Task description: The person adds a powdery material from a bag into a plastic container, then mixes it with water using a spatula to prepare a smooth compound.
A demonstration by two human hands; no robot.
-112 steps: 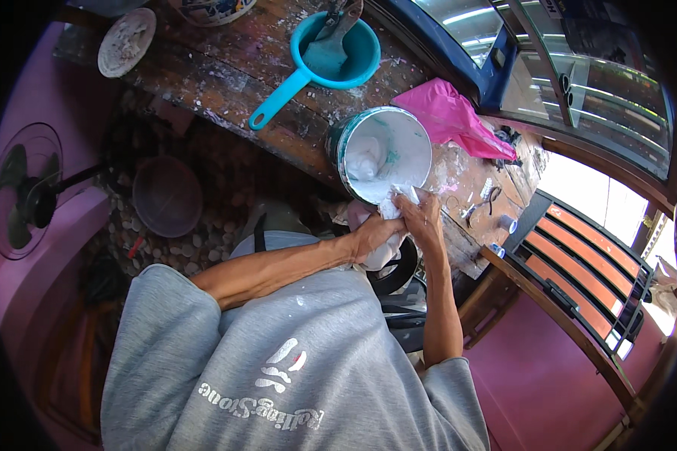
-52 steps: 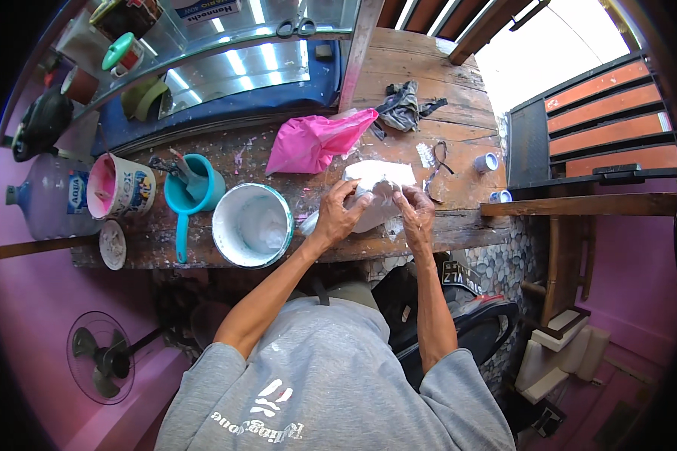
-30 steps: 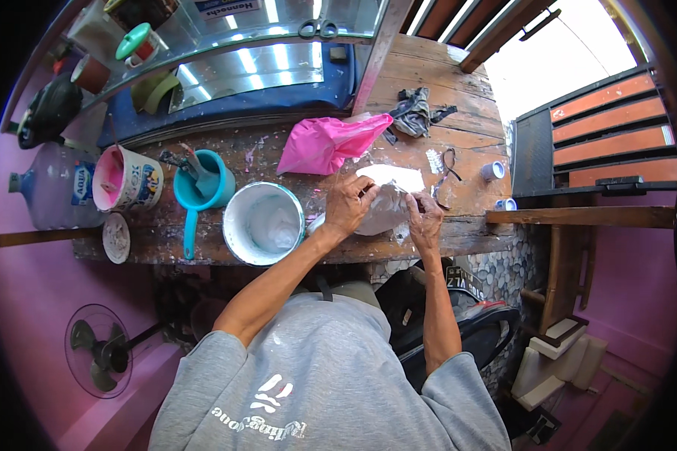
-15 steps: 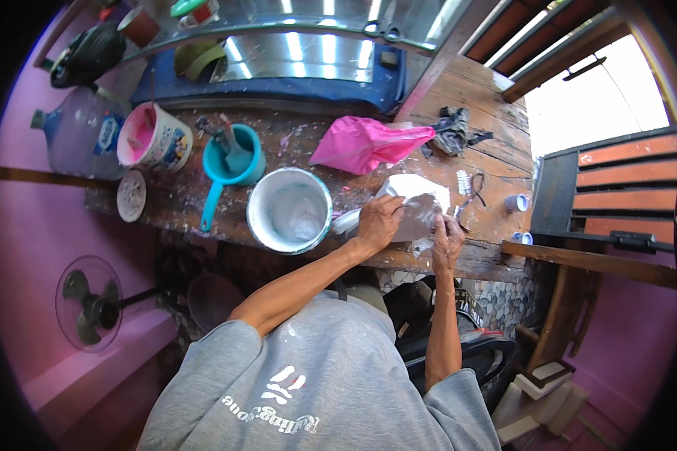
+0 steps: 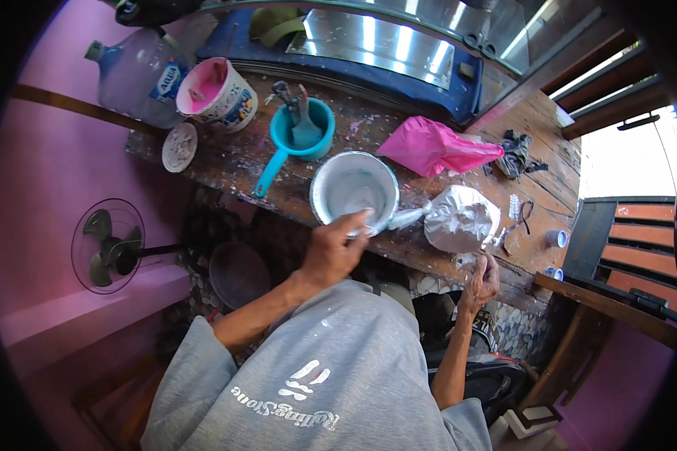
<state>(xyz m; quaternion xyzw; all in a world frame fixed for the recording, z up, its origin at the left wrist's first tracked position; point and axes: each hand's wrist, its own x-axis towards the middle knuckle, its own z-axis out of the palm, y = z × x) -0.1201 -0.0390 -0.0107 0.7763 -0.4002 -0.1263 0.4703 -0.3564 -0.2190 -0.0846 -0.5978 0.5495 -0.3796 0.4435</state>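
My left hand (image 5: 337, 249) is at the near rim of a white bucket (image 5: 316, 197), its fingers closed over the edge and slightly blurred. Pale wet-looking material (image 5: 352, 197) lies in the bottom of the bucket. Right of it sits a rounded, crinkled white plastic bag (image 5: 462, 218), its twisted clear end pointing toward the bucket. Neither hand touches this bag. My right hand (image 5: 483, 284) hangs at the table's front edge, just below the bag, with its fingers curled together and nothing visible in them.
A turquoise dipper (image 5: 322, 120) holding brushes, a pink-stained tub (image 5: 237, 101) and a water jug (image 5: 139, 79) stand left on the paint-spattered table (image 5: 226, 161). A pink plastic bag (image 5: 429, 146), dark cloth (image 5: 514, 152) and small cups (image 5: 557, 238) lie right. A fan (image 5: 107, 246) is at left.
My left hand has left the white bag and moved left to the bucket's rim. My right hand has let go of the bag and drawn back toward me. The view has shifted left.
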